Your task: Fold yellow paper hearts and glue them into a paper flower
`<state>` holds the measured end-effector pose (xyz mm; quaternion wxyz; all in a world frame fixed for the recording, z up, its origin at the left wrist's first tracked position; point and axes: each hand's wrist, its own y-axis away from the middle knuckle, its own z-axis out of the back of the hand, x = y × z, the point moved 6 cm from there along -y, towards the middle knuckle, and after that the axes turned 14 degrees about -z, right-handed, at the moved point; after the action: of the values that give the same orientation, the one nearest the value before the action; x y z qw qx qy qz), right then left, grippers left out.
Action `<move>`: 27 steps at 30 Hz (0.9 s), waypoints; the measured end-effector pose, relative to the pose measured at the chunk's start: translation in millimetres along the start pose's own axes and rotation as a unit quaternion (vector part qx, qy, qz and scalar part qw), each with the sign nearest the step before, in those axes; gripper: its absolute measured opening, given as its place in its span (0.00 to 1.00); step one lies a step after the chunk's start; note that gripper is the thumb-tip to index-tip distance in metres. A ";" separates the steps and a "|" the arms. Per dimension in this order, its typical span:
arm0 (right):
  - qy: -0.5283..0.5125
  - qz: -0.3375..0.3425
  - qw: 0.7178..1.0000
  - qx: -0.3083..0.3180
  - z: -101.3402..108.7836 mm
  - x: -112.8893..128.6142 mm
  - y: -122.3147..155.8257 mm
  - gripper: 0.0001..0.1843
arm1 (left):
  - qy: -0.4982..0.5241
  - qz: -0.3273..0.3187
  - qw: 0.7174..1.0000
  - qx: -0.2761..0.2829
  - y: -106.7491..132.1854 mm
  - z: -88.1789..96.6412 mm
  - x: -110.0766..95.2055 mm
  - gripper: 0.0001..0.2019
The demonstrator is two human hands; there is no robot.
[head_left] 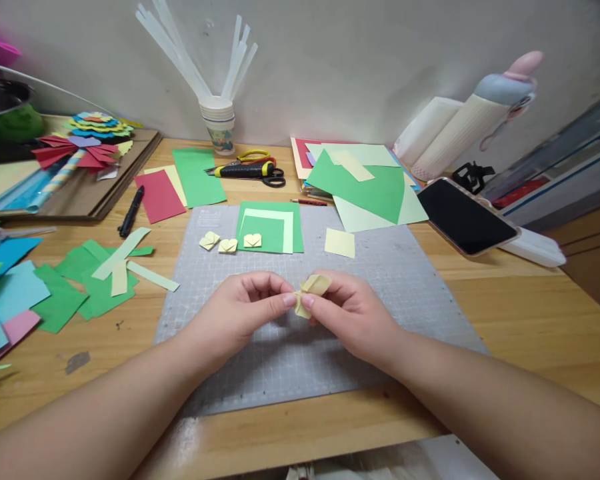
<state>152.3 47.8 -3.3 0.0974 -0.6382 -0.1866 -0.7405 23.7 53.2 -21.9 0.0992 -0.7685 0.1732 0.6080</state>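
Note:
Over the grey cutting mat (260, 367), my left hand (250, 300) and my right hand (353, 307) meet, both closed on one small piece of folded pale yellow paper (316, 285). Each thumb presses on its creases from above; the fingertips behind it are partly hidden. Beyond my hands lie folded yellow paper hearts: one (209, 241) at the left, another (228, 246) beside it, and a third (253, 240) on the green paper sheets (270, 208). A flat pale yellow paper square (340, 243) rests on the mat to the right.
Green paper scraps (60, 300) spread at the left near a black pen (131, 212). Behind the mat are a utility knife (243, 171), scissors (274, 177), stacked paper cups (217, 127) with straws, and a paper pile (365, 187). A phone (467, 217) and bottle (467, 123) stand right.

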 end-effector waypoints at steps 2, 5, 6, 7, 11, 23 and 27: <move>0.002 -0.005 1.000 0.000 0.1 0.4 -0.8 0.14 | -0.007 0.001 1.000 -0.007 0.1 -0.1 -1.4 0.07; 0.009 -0.014 1.000 0.002 -0.6 1.0 -1.0 0.14 | -0.025 -0.002 1.000 -0.008 0.3 -1.1 -4.0 0.08; 0.011 -0.016 1.000 0.004 -1.1 1.0 -0.8 0.14 | -0.031 -0.005 0.999 -0.007 0.5 -1.5 -4.9 0.08; 0.011 -0.019 1.000 0.006 -1.7 0.9 -0.4 0.14 | -0.038 -0.008 0.999 -0.006 0.6 -1.8 -5.8 0.09; -0.017 -0.044 0.999 0.015 -3.2 -1.8 -0.4 0.13 | -0.041 -0.009 0.999 0.001 1.4 -3.7 -6.9 0.09; -0.103 -0.141 0.982 0.073 -8.7 -9.3 -4.1 0.09 | -0.051 -0.001 0.998 0.036 1.8 -9.7 -4.0 0.09; -0.077 -0.123 0.987 0.074 -9.6 -8.1 -3.2 0.08 | -0.064 -0.028 0.997 0.027 2.1 -8.2 -6.5 0.08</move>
<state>143.8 46.1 -12.7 0.0382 -0.6564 -0.3250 -0.6797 29.0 49.2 -13.5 0.1482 -0.7296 0.1614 0.6478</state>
